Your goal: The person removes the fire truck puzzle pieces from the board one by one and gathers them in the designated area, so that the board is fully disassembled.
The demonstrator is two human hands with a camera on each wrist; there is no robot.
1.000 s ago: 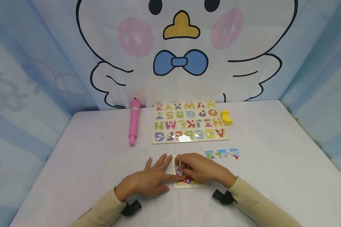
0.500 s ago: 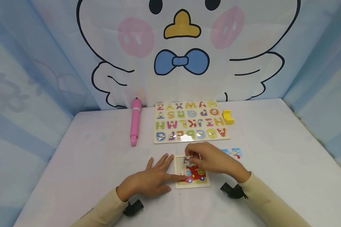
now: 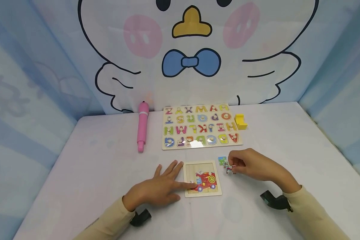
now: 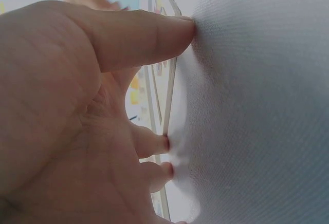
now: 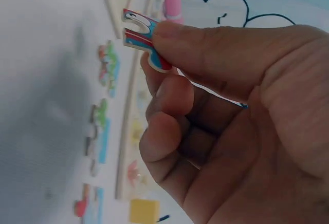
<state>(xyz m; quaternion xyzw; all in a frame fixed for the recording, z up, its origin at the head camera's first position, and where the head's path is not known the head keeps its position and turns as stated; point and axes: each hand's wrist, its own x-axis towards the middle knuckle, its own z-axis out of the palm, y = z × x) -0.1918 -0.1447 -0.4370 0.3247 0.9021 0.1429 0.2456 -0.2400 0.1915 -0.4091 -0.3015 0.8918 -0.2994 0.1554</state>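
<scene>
My right hand [image 3: 258,168] pinches a small red, blue and white jigsaw piece [image 5: 141,36] between thumb and index finger, just right of the puzzle tray. The square wooden puzzle tray [image 3: 190,167] has a red vehicle picture [image 3: 210,180] put together in its lower part; bare wood shows above it. With fingers spread, my left hand [image 3: 156,190] lies at the tray's left side, one finger reaching over the rim onto the vehicle picture. In the left wrist view its thumb [image 4: 149,34] touches the tablecloth. A loose piece [image 3: 223,160] with blue and green lies beside my right fingertips.
Behind the tray lies a wooden alphabet board [image 3: 202,145] with coloured knobbed letters. A pink pen-shaped thing [image 3: 142,128] is to its left, a yellow block [image 3: 240,122] to its right. Several loose pieces [image 5: 100,136] lie in a row on the white cloth.
My right hand has moved right, off the tray, holding the piece it was handling there, and now covers some loose pieces. More bare wood shows in the tray. The left hand stays in place.
</scene>
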